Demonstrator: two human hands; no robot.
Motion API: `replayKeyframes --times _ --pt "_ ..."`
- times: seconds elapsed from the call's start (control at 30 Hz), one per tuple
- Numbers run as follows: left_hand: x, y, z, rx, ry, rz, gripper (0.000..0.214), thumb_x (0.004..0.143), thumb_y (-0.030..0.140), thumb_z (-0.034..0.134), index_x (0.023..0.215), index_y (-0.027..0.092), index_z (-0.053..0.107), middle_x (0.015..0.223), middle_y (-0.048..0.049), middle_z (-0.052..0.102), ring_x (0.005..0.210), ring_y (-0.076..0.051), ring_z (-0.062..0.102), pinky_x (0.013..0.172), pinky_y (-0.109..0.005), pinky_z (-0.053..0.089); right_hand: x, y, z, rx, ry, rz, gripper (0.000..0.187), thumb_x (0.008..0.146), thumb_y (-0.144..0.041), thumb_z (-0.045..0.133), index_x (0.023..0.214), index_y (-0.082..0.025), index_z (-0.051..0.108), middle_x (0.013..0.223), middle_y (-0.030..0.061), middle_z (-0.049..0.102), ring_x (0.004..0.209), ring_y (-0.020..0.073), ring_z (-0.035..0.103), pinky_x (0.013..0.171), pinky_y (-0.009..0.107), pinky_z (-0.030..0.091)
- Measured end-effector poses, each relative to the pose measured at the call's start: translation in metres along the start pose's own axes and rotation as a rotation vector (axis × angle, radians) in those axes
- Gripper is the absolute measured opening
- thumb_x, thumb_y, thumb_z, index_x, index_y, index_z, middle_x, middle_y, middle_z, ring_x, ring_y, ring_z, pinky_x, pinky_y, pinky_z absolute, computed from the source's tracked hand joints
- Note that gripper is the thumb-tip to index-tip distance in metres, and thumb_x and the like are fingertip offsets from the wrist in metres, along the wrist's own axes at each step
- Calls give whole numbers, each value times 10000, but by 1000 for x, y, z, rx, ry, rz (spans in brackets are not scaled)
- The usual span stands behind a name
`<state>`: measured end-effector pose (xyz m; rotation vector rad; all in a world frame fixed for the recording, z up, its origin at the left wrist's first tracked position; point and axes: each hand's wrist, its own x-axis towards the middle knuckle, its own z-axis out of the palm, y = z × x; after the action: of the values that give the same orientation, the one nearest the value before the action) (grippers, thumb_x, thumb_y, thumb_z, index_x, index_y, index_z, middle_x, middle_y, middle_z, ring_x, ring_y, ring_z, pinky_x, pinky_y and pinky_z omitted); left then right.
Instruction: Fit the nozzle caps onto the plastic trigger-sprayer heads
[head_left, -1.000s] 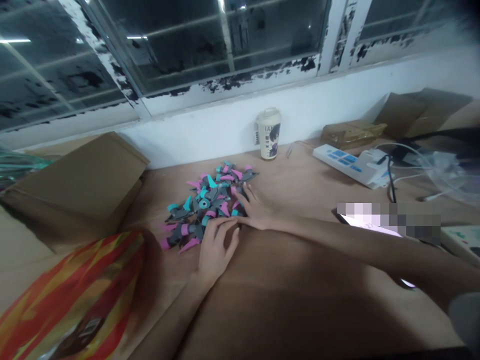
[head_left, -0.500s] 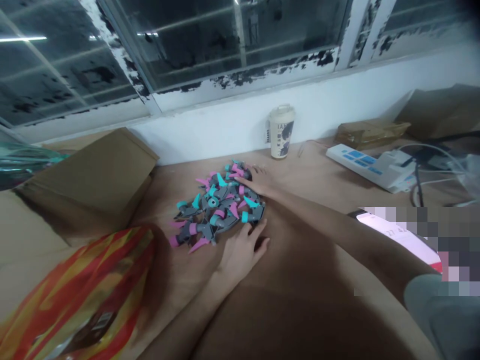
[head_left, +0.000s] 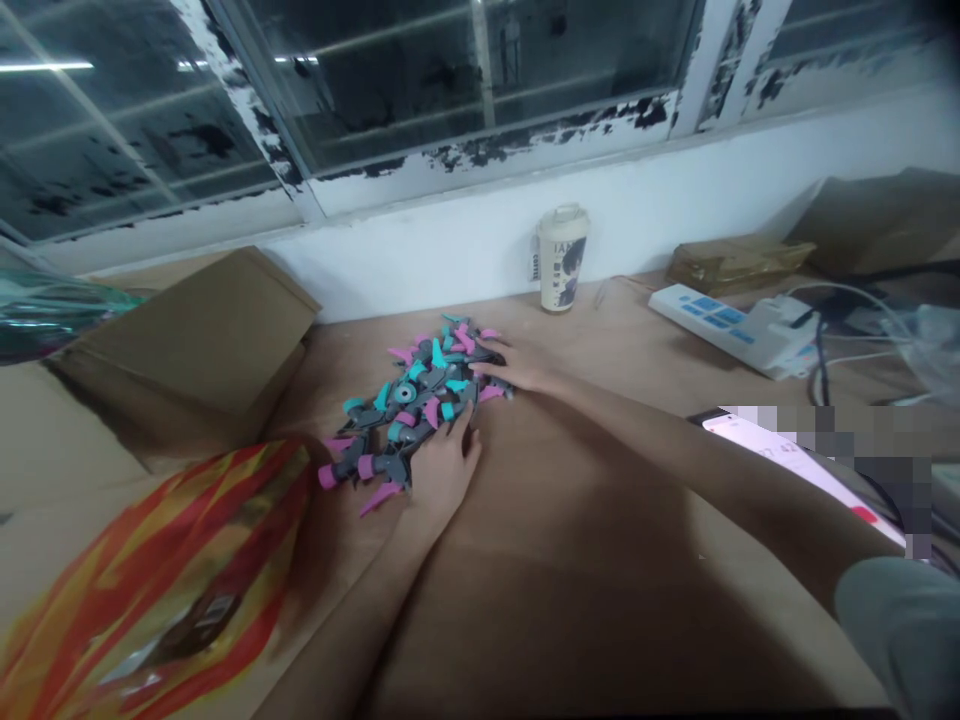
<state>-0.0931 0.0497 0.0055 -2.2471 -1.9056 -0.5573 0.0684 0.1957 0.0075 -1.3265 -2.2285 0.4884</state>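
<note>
A pile of grey trigger sprayer heads (head_left: 431,380) with pink and teal parts lies on the wooden table (head_left: 570,560). My left hand (head_left: 441,462) rests against the near side of the pile, its fingers spread and touching the sprayer heads, the thumb apart. On the right side of the pile, my right hand (head_left: 517,366) has its fingers stretched out over the sprayer heads. Neither hand is wrapped round a piece. Some fingertips are hidden among the parts.
A paper coffee cup (head_left: 562,260) stands by the wall. To the right are a power strip (head_left: 709,315), a taped box (head_left: 739,262) and a phone (head_left: 780,465). On the left sit an open cardboard box (head_left: 195,340) and a red-and-yellow plastic bag (head_left: 187,560).
My left hand has moved left and up against the pile. The nearer sprayer heads have shifted left and closer together. My right hand has stayed at the pile's right side.
</note>
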Motion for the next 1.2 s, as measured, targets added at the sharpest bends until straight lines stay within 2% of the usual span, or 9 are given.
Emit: replayKeyframes --times 0.17,0.33,0.47,0.6,0.73,0.83,1.0,1.1,1.2 --pt "-6 2 -6 -150 -11 194 299 889 233 440 1119 187 625 798 -36 660 612 -134 602 591 -231 479 -22 -1 -13 -32 34 -81 634 831 -663 368 1356 -312 420 1396 49 445 1260 289 423 1031 462 335" --pt "-20 20 -9 -294 4 436 192 870 235 487 886 187 673 668 10 631 561 -98 574 560 -198 461 -51 -27 -16 -91 3 -285 463 813 -548 537 1171 -264 608 1261 48 548 1191 204 463 1045 362 315" --pt "-31 36 -10 -372 76 586 174 835 255 523 783 164 661 627 6 631 534 -94 561 529 -198 453 -62 -59 0 -154 4 -326 548 760 -609 558 1088 -181 656 1309 122 491 1244 282 367 1081 447 212" --pt "-38 44 -11 -406 151 663 163 814 232 527 725 163 645 596 5 618 525 -101 552 506 -206 442 -62 -76 19 -175 31 -202 588 749 -569 594 1051 -67 648 1299 235 454 1225 376 347 1038 549 207" --pt "-40 43 -16 -428 207 636 185 815 186 533 647 169 608 526 23 551 474 -89 495 482 -209 407 -81 -67 17 -114 19 -132 394 723 -352 663 1008 -82 634 1246 220 478 1174 361 409 963 535 326" --pt "-41 42 -18 -461 231 560 184 830 161 531 653 165 582 535 29 525 475 -82 474 484 -204 399 -117 -47 -2 -30 -9 -166 277 695 -228 656 952 -138 603 1190 145 514 1115 264 483 926 417 411" --pt "-37 53 -10 -571 90 314 136 833 197 567 966 173 579 726 13 575 553 -83 528 524 -189 454 -191 -14 -38 94 41 -146 264 665 -126 590 911 -194 523 1163 81 510 1043 193 546 888 352 444" --pt "-33 55 -10 -519 29 232 168 853 226 539 1014 192 572 877 -24 603 741 -129 600 692 -249 512 -222 -4 -48 201 77 -94 277 667 -121 581 918 -210 507 1201 82 492 1044 215 556 879 381 440" --pt "-40 45 -21 -249 132 185 320 855 311 533 1138 163 548 1156 -123 546 1108 -264 516 964 -421 417 -236 1 -51 249 96 -60 280 671 -132 593 923 -217 505 1214 82 481 1045 216 558 878 384 439"
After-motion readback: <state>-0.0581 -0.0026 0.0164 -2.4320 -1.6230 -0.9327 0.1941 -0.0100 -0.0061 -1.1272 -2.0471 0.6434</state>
